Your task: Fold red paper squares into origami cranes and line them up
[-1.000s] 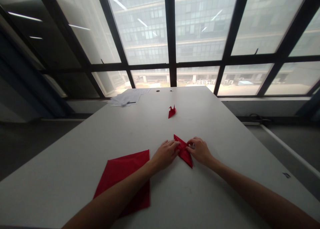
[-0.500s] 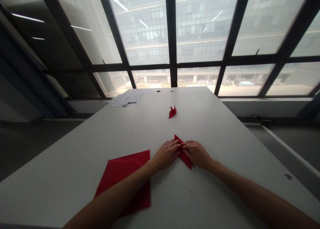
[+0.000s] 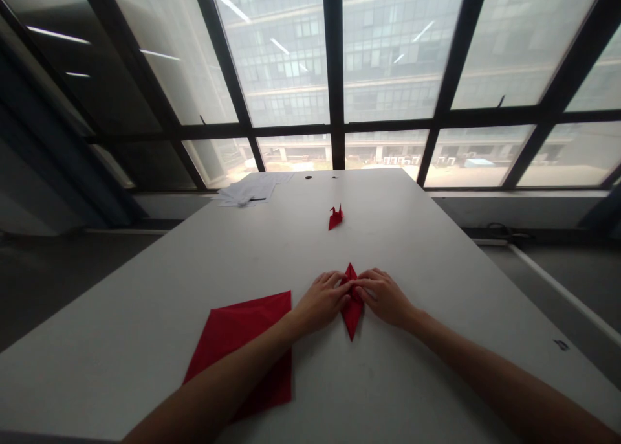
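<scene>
A piece of folded red paper (image 3: pixel 352 318), shaped like a narrow diamond, lies on the table with one tip toward me and one away. My left hand (image 3: pixel 324 300) grips its left side, fingers bent over the upper half. From the right, my right hand (image 3: pixel 385 296) pinches the paper near its middle, fingertips close to those of the left. The hands cover part of the paper's centre, so the folds there are hidden. Under my left forearm is a larger red paper sheet (image 3: pixel 235 327), partly covered by the arm. Farther off stands a red paper crane (image 3: pixel 336 219).
The white table (image 3: pixel 145 301) stretches away toward tall windows. At its far left lie loose white papers (image 3: pixel 250 188) with a dark pen-like stick (image 3: pixel 258 199) on them. A small dark mark (image 3: pixel 561 345) shows near the right edge.
The folded red paper has turned from a slant to pointing nearly straight at me. Both hands have shifted slightly with it. The crane and large sheet stay put.
</scene>
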`<state>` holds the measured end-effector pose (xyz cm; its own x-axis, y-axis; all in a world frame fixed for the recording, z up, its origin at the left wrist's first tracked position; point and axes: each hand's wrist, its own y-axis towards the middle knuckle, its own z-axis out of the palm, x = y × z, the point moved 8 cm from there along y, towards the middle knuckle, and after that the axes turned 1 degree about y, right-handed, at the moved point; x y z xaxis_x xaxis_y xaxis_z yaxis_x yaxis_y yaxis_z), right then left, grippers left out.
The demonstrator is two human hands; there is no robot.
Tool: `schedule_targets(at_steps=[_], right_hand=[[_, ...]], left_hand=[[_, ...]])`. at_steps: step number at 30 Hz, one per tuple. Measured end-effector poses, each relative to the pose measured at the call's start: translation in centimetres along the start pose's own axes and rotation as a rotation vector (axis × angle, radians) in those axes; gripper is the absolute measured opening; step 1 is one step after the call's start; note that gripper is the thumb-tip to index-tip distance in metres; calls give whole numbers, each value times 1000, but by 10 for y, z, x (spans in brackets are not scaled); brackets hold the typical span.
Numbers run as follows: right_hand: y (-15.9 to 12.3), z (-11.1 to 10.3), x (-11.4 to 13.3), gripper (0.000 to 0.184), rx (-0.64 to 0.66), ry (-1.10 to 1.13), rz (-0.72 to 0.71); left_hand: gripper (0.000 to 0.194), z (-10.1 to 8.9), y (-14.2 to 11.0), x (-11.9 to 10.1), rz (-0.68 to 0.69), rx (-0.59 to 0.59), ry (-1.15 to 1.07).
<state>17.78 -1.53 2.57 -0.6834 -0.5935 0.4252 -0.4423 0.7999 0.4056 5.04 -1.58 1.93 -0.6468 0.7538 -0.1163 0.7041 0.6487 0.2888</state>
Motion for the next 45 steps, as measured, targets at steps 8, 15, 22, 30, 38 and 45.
schedule_targets(at_steps=[8, 15, 22, 30, 38, 45], right_hand=[[0, 4, -19, 31, 64, -116, -10], [-1, 5, -19, 35, 96, -162, -10], [-1, 6, -18, 37, 116, -212, -3], [-3, 16, -32, 44, 196, -290, 95], [8, 20, -45, 51, 184, -303, 236], [11, 18, -39, 46, 112, -165, 100]], left_hand=[[35, -6, 0, -17, 103, 19, 33], [38, -4, -4, -22, 107, 65, 0], [41, -6, -5, -26, 174, 52, -38], [41, -3, -4, -27, 197, 49, -35], [40, -1, -3, -29, 174, 87, -3], [39, 2, -4, -28, 114, 100, 6]])
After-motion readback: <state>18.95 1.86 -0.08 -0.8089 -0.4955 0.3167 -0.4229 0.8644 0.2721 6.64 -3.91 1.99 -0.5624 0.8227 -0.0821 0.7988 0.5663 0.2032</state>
